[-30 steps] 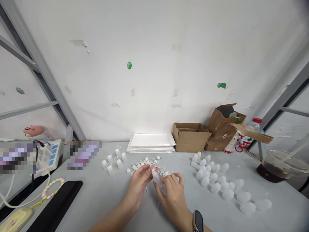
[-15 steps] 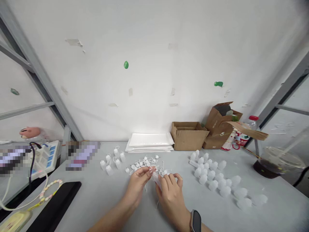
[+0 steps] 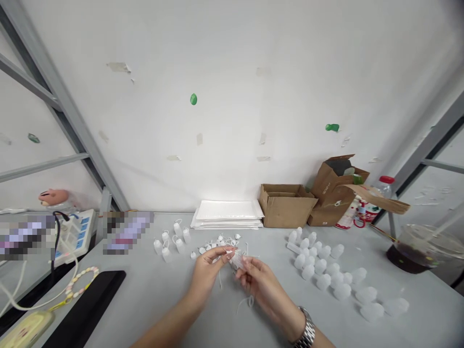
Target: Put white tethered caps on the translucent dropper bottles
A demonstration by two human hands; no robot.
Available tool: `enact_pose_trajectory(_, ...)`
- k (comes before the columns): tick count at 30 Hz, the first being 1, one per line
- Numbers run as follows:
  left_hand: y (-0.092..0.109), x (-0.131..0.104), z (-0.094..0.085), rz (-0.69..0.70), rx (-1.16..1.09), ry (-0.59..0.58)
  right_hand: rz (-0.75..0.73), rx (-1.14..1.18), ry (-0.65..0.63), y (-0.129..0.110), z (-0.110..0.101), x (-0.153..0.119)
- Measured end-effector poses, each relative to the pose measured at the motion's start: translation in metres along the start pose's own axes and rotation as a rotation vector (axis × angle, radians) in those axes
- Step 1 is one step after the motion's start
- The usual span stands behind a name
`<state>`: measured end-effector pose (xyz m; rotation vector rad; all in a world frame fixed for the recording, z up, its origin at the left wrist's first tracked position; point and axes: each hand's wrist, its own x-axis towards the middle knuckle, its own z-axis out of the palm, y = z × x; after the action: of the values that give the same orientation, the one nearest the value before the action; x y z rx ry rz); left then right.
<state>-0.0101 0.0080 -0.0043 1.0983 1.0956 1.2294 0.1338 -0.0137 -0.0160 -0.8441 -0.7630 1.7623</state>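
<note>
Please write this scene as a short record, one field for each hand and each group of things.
left hand: fingertips at the top of a small bottle
right hand: holds the bottle's body
beyond the hands: pile of white caps
left side: six capped bottles, upright
right side: many frosted bottles
along the wall: white stack, cardboard box, paper bag

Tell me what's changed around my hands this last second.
Your right hand has rolled over, turning its palm side into view, so the metal watchband shows instead of the watch face. It and the left hand still hold the small bottle. The bottles at left and the bottles at right stayed put.
</note>
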Motion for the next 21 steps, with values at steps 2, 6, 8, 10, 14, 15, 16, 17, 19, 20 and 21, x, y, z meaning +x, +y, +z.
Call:
enact_pose_trajectory(2, 0.002, 0.000, -0.001, -0.033, -0.034, -0.011, -0.006, -0.084, -0.006, -0.002, 0.001, -0.001)
enact_pose_trajectory(6, 0.003, -0.001, -0.001, -0.078, -0.101, -0.113, 0.155, -0.206, -0.091, -0.002, 0.000, -0.001)
enact_pose_trajectory(8, 0.002, -0.001, -0.001, -0.080, -0.111, -0.120, 0.094, -0.306, -0.047, 0.001, 0.000, 0.001)
enact_pose_trajectory(10, 0.002, -0.002, -0.001, -0.074, -0.105, -0.082, -0.081, -0.401, 0.051, 0.005, 0.000, 0.003)
enact_pose_trajectory(14, 0.005, -0.003, 0.000, -0.061, -0.097, -0.051, -0.277, -0.475, 0.154, 0.008, 0.000, 0.003)
enact_pose_trajectory(15, 0.005, -0.002, 0.000, -0.053, -0.093, -0.059, -0.242, -0.443, 0.120, 0.007, -0.001, 0.003)
enact_pose_trajectory(16, 0.005, -0.002, 0.000, -0.043, -0.086, -0.069, -0.175, -0.378, 0.059, 0.006, -0.001, 0.002)
enact_pose_trajectory(17, 0.006, -0.002, 0.000, -0.031, -0.078, -0.079, -0.084, -0.288, -0.025, 0.004, -0.001, 0.001)
enact_pose_trajectory(19, 0.006, -0.002, -0.001, -0.012, -0.062, -0.100, 0.104, -0.097, -0.194, 0.001, -0.002, 0.000)
enact_pose_trajectory(20, 0.006, -0.002, -0.001, -0.005, -0.053, -0.104, 0.163, -0.031, -0.246, 0.000, -0.002, -0.001)
enact_pose_trajectory(21, 0.006, -0.002, -0.001, 0.000, -0.040, -0.106, 0.180, -0.005, -0.263, -0.001, -0.003, -0.001)
